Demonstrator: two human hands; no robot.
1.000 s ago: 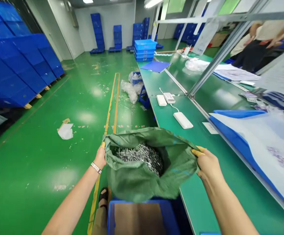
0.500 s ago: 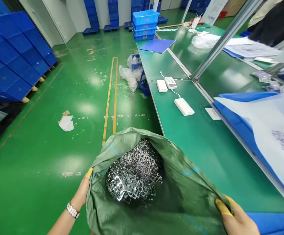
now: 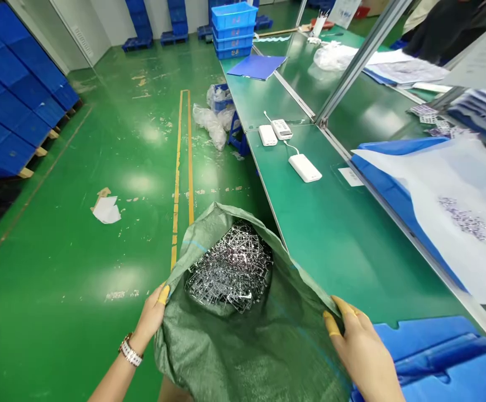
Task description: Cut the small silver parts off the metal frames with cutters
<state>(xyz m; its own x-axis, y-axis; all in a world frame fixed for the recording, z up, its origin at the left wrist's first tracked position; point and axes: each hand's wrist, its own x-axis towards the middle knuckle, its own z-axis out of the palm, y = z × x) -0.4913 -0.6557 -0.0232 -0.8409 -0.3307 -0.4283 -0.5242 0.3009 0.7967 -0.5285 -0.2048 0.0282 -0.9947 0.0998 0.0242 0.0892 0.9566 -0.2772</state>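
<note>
A green woven sack [image 3: 243, 357] hangs with its mouth wide, in front of me at the lower middle of the view. Inside it lies a heap of thin, shiny metal frame-like pieces [image 3: 230, 268]. My left hand [image 3: 153, 315], yellow covers on its fingertips and a watch at the wrist, is closed on the left side of the rim. On the right side of the rim, my right hand [image 3: 358, 338] pinches the fabric between thumb and fingers, also with yellow fingertip covers. The sack's bottom is hidden.
A green-topped workbench [image 3: 330, 223] runs along the right, carrying white power banks [image 3: 305, 167], a blue folder [image 3: 257, 66] and stacked blue crates [image 3: 234, 30]. White sheeting [image 3: 427, 184] holds small parts. Blue boxes [image 3: 12, 100] stand left. Paper [image 3: 106, 210] lies on the floor.
The sack's mouth has tipped toward me and opened, showing more of the metal pieces. Both hands have moved lower, keeping hold of the rim; the right hand last shifted inward. The camera looks further down.
</note>
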